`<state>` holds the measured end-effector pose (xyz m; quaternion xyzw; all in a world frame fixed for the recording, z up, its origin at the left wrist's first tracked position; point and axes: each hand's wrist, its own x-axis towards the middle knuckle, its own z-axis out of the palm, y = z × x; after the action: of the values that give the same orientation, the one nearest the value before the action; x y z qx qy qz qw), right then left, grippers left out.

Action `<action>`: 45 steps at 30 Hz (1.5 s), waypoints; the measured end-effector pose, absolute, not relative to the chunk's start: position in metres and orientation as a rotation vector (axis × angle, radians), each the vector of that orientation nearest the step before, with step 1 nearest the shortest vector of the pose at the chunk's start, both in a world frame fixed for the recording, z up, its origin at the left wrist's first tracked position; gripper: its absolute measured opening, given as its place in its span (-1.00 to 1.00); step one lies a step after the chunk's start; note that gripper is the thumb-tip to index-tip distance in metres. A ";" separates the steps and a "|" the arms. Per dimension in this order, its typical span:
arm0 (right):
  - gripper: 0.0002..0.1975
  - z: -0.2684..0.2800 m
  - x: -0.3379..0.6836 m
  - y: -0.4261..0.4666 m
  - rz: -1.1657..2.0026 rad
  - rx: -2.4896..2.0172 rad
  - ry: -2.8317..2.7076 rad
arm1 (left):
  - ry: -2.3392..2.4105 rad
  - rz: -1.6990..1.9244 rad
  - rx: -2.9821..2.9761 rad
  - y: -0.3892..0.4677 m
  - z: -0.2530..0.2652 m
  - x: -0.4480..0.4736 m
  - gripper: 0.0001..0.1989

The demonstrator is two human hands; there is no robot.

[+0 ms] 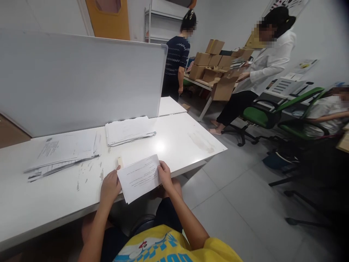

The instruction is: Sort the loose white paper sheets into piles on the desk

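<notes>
Left hand (111,185) and right hand (165,174) are grasping opposite sides of a printed paper sheaf (140,179) at the white bench (177,136)'s near edge, while a paper stack (128,131) is lying farther back.

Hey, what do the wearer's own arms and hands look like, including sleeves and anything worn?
The left hand and right hand are ungloved, with no watch or bracelet visible. Both forearms are bare. A yellow sleeve shows at the right elbow, part of a yellow shirt with a blue-and-white print.
</notes>
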<state>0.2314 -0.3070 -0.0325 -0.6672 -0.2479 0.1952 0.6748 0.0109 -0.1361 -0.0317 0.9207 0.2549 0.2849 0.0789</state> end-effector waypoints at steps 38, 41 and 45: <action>-0.72 -0.029 0.235 -0.314 0.497 -1.487 -0.605 | 0.778 0.861 2.754 -0.141 -0.033 0.011 -0.54; -0.70 -0.029 0.236 -0.315 0.490 -1.498 -0.612 | 0.786 0.836 2.748 -0.142 -0.030 0.011 -0.54; -0.68 -0.030 0.234 -0.319 0.518 -1.517 -0.616 | 0.827 0.814 2.732 -0.147 -0.027 0.012 -0.54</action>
<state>0.2345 -0.3187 -0.0304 -0.6685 -0.2714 0.2283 0.6537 0.0118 -0.1473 -0.0265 0.9170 0.2776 0.2731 0.0868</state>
